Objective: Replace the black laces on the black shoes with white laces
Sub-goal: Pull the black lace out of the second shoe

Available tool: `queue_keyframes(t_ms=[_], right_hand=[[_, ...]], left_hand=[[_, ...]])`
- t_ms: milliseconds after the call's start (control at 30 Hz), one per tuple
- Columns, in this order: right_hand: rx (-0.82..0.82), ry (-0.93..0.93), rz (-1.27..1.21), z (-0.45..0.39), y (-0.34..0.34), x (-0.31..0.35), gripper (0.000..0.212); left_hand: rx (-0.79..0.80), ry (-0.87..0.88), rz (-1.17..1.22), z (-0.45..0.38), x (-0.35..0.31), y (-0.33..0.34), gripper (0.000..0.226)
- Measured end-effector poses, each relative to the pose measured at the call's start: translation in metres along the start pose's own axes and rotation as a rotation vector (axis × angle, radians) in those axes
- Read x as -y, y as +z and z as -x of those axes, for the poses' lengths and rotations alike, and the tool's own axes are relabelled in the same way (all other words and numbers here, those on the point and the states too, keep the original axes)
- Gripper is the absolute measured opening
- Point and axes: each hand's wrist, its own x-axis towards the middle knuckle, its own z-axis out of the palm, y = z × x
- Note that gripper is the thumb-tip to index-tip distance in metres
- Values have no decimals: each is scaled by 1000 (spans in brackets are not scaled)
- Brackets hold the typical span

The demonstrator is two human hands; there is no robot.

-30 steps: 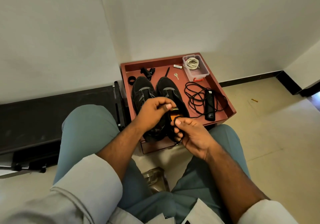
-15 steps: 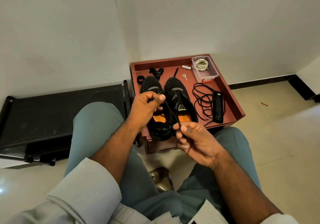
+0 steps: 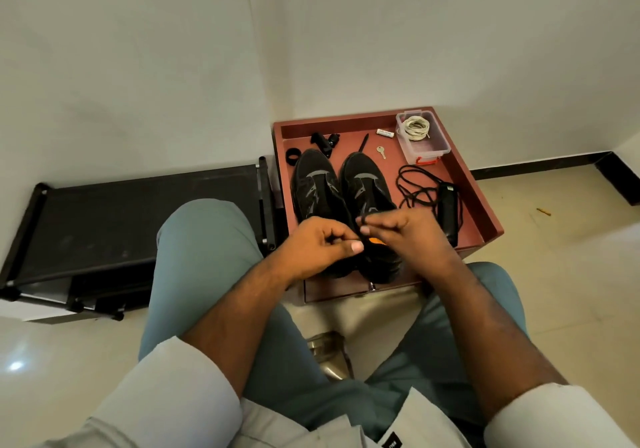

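Head view, looking down past both knees at a red-brown tray (image 3: 485, 205) set against the wall right of centre frame. Two black shoes (image 3: 343, 191) stand side by side in the left half of the tray, toes toward the wall, heels toward the person; an orange insole shows at the opening of the right-hand shoe, between the two hands. Left hand (image 3: 318, 243), centre frame, is over the heel of the left-hand shoe, fingers curled in, thumb pressed to forefinger in a pinch. Right hand (image 3: 405, 232) is just beside it over the right-hand shoe, thumb and forefinger tips closed together, the other fingers loosely bent. A thin black lace (image 3: 359, 228) shows between the two pinches; it is mostly hidden by the fingers, so I cannot tell which hand really has hold of it. A loose black lace (image 3: 415, 187) lies coiled on the tray floor to the right of the shoes, beside a black oblong object (image 3: 446, 212). The white laces (image 3: 417, 128) are coiled in a clear plastic box (image 3: 433, 151) at the tray's upper right corner. A small key (image 3: 381, 151) lies between box and shoes.
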Motion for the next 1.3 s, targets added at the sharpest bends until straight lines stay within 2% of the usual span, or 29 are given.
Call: queue_keyframes(t_ms=[67, 200, 267, 400, 500, 567, 667, 767, 933, 1000, 1100, 1167, 1233, 1300], right_hand=[[142, 78, 42, 10, 0, -10, 21], [217, 155, -126, 20, 7, -11, 17], [270, 183, -235, 21, 10, -4, 8], [297, 327, -554, 22, 15, 8, 11], [262, 372, -861, 25, 20, 19, 16], [226, 337, -1030, 25, 24, 23, 17], [147, 278, -1155, 23, 23, 35, 16], [23, 237, -1219, 17, 17, 49, 20], [-103, 125, -1311, 6, 1, 59, 23], [-132, 62, -1150, 1, -4, 56, 20], [-60, -45, -255, -3, -10, 41, 12], [91, -29, 185, -5, -12, 30, 33], [203, 68, 354, -3, -10, 19, 45], [277, 137, 323, -2, -6, 9, 42]], left_hand=[[23, -6, -10, 0, 0, -9, 6], [-38, 73, 12, -2, -3, -13, 7], [-57, 133, 16, -2, 0, -11, 6], [-63, 140, 223, -2, 0, -3, 3], [-74, 91, 469, -3, -3, 3, 9], [-86, 57, 572, -6, -2, 5, 11], [-113, 23, 656, -9, -3, 6, 12], [-86, -6, 676, -9, -4, 5, 14], [28, -32, 518, -8, 1, 2, 18], [55, -33, 499, -7, 1, -1, 19], [-28, -14, 408, -5, 3, -14, 21], [-135, 53, 359, -5, 3, -23, 22], [-228, 114, 360, -5, 2, -29, 19], [-255, 148, 351, -4, 1, -30, 14]])
